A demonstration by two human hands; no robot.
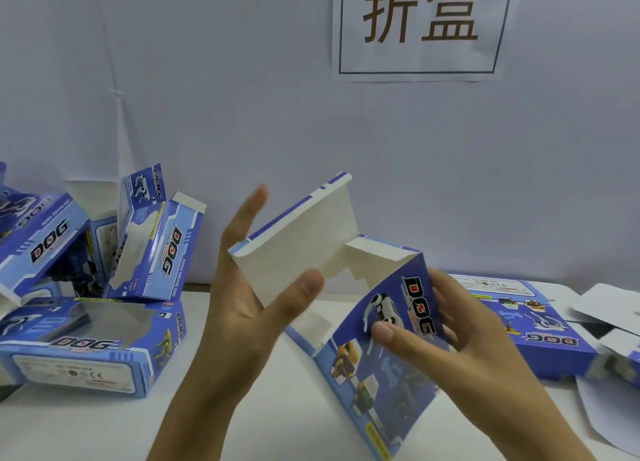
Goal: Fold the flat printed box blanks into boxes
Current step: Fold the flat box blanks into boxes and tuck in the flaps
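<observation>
Both hands hold one half-folded box (384,339) above the white table (277,408). At 5 o'clock the right hand (446,325) grips the printed side panel, thumb on the dog picture. At centre the left hand (249,287) pinches the raised white lid flap (298,249), thumb in front, fingers behind. Folded boxes (90,339) pile at 9 o'clock; flat blanks (540,325) lie at 3 o'clock. A paper sign (420,27) hangs at 1 o'clock.

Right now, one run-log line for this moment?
step: folding lid flap | left hand: pinches lid flap | right hand: grips box body | finished boxes: left | flat blanks: right
</observation>
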